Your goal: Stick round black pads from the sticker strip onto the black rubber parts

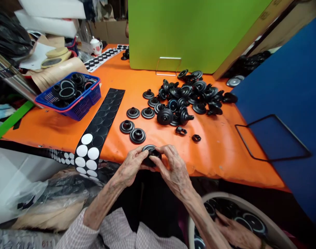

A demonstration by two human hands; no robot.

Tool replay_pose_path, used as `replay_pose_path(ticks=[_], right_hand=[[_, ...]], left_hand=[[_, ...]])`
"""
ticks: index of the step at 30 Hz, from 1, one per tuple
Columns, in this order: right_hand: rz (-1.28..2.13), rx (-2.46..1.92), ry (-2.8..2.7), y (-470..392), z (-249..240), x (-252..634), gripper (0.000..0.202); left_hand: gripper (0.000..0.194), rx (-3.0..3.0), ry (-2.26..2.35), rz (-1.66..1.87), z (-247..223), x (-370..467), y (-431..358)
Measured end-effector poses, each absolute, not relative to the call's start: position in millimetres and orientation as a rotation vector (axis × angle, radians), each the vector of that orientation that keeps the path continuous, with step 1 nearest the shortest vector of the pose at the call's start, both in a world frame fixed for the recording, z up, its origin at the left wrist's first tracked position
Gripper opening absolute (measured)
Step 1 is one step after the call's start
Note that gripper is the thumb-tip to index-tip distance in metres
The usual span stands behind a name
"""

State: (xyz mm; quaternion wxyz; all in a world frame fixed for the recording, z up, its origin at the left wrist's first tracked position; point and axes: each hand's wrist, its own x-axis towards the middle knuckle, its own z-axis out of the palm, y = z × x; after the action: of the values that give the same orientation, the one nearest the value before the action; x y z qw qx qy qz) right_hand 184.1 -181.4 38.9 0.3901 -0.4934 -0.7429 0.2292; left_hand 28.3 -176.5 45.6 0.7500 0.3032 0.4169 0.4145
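At the table's front edge, both my hands grip one black round disc with a raised centre (149, 148). My left hand (132, 165) is closed on its left side, thumb on top. The thumb and fingers of my right hand (174, 169) pinch the right side near the centre. My fingers cover part of the disc. Just beyond, several similar black discs (137, 135) lie flat with their stems up. Two small black collars (181, 130) rest to the right of these.
A heap of black discs (186, 93) fills the back right of the orange table (214, 138). To the left are a black strip of round stickers (103, 121) and a blue basket (82, 104). Green (186, 34) and blue panels (277, 90) stand behind. Another person's hand (235, 231) reaches into a basin (230, 196).
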Motion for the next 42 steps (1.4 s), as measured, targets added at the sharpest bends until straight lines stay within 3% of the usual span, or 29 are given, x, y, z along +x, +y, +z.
replay_pose_path(ticks=[4,9,13,16,20,23,27,29,32,34,39,42], right_hand=[[0.675,-1.315,-1.885,-144,45,187,0.024],[0.299,-1.513,-2.119,-58,54,167,0.024],[0.257,-1.593,-2.165,-12,42,142,0.026],[0.241,-1.623,-2.168,1,39,135,0.022],[0.221,-1.610,-2.168,-17,63,140,0.018],[0.228,-1.443,-2.113,-65,84,144,0.018],[0.532,-1.092,-2.052,-129,81,154,0.019],[0.524,-1.233,-1.976,-139,66,173,0.023],[0.075,-1.764,-1.845,-124,38,215,0.029],[-0.034,-1.911,-1.937,-109,23,240,0.029],[0.052,-1.893,-2.026,-109,25,260,0.021],[0.414,-1.734,-2.203,-126,38,254,0.026]], left_hand=[[0.033,0.754,0.984,0.906,44,35,-155],[0.042,1.174,1.428,0.923,37,43,-125],[0.042,1.555,1.853,0.837,35,43,-123],[0.041,1.660,1.921,0.758,39,36,-129],[0.030,1.502,1.826,0.950,51,22,-135],[0.036,1.142,1.509,1.161,62,15,-140],[0.042,0.659,1.021,1.148,68,12,-154],[0.033,0.526,0.963,1.094,66,11,-162],[0.026,0.466,0.966,1.067,57,10,-173],[0.026,0.467,0.970,1.050,52,10,-178],[0.026,0.480,0.984,1.027,49,11,-179],[0.028,0.483,0.991,1.015,50,12,-178]])
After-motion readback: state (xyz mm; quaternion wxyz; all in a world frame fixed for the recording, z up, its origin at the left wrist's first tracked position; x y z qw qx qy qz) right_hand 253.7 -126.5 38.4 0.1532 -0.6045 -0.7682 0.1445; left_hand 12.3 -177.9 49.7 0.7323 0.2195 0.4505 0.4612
